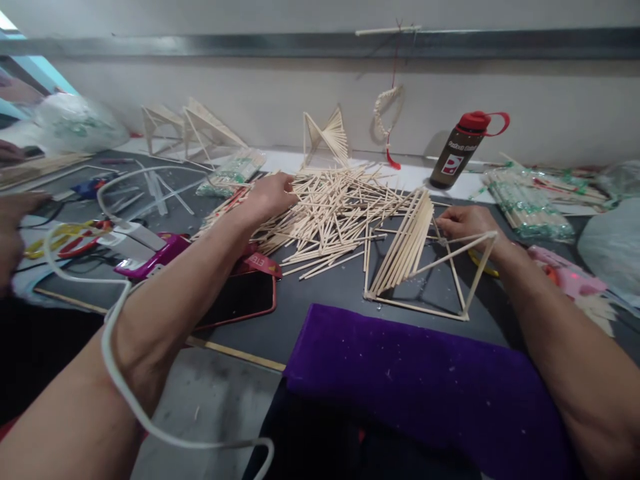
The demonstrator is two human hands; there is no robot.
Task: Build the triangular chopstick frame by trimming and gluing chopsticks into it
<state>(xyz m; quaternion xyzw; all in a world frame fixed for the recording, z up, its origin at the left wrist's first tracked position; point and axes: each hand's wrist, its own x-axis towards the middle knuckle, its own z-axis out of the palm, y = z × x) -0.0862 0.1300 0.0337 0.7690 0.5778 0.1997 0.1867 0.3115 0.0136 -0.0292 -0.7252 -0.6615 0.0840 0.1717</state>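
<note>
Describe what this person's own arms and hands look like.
The left forearm and right forearm are bare, with no sleeves showing. The left hand and right hand are ungloved; neither wrist shows a watch or bracelet. A white cable crosses in front of the left arm.

- A pale stick frame stands at my one o'clock, one side filled with slanting sticks.
- Loose sticks lie heaped, crisscrossed, at my twelve o'clock.
</note>
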